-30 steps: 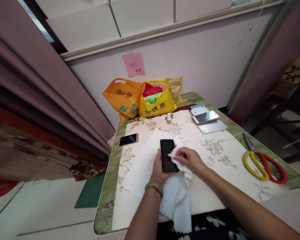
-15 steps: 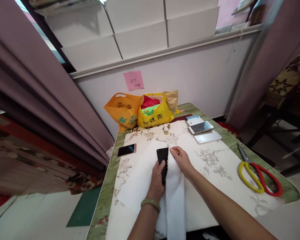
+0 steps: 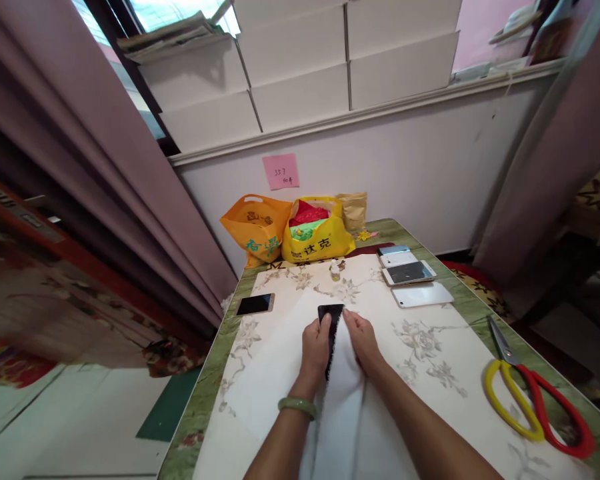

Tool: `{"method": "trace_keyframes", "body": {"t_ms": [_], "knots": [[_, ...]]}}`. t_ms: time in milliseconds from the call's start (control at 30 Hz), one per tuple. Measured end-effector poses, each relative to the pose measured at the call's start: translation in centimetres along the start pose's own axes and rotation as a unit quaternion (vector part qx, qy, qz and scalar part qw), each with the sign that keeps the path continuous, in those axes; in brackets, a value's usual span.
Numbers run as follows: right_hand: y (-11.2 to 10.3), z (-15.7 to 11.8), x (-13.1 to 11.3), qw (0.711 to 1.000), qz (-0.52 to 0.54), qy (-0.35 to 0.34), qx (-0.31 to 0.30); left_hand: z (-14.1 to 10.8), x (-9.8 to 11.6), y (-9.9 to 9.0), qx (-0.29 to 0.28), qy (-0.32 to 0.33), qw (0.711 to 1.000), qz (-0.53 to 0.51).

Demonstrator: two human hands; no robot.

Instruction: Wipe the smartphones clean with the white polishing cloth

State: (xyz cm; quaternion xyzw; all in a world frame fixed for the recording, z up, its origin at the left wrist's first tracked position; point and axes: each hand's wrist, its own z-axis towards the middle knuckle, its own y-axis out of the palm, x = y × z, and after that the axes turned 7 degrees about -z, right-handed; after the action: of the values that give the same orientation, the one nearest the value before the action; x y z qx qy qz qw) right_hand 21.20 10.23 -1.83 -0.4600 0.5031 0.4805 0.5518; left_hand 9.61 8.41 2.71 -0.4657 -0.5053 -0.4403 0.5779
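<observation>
My left hand (image 3: pixel 314 347) is closed around the left side of a black phone (image 3: pixel 333 312), its thumb lying on the dark face. A folded white cloth (image 3: pixel 341 400) covers the phone's right part, and its edge runs slantwise down the dark face. With fingers pinched, my right hand (image 3: pixel 364 340) grips that cloth at the phone's upper right corner. The cloth's lower end hangs toward me between my forearms. More of the white material (image 3: pixel 273 373) spreads on the table left of my left hand. The phone's lower part is hidden.
Another phone (image 3: pixel 255 304) lies at the left, and several phones (image 3: pixel 409 272) are at the right rear. Large scissors (image 3: pixel 517 383) with yellow and red handles rest at the right. A small bottle (image 3: pixel 335 269), an orange bag (image 3: pixel 257 230) and a yellow bag (image 3: pixel 317 240) stand behind.
My right hand has come in against the phone's upper right corner, drawing the white cloth further over the phone. My left hand still holds the phone. The view has shifted slightly.
</observation>
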Motion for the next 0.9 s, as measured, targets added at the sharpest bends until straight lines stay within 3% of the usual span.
{"method": "trace_keyframes", "body": {"t_ms": [300,433,533,767,900], "knots": [[-0.2,-0.1,0.4,0.997,-0.073,-0.015,-0.012,4.5,-0.5,0.9,0.136,0.006,0.991,-0.013],[-0.2,-0.2,0.5,0.995,-0.095,-0.029,-0.017,5.1,-0.6,0.8,0.16,0.005,0.987,-0.002],[-0.3,-0.2,0.3,0.996,-0.079,-0.026,-0.033,4.6,-0.2,0.3,0.105,0.011,0.994,-0.012],[-0.4,-0.1,0.0,0.999,-0.021,0.015,0.023,2.0,1.3,-1.1,-0.133,-0.003,0.99,0.046],[-0.4,0.0,0.1,0.999,0.024,0.032,0.033,0.9,1.4,-1.4,-0.172,-0.033,0.983,0.05]]}}
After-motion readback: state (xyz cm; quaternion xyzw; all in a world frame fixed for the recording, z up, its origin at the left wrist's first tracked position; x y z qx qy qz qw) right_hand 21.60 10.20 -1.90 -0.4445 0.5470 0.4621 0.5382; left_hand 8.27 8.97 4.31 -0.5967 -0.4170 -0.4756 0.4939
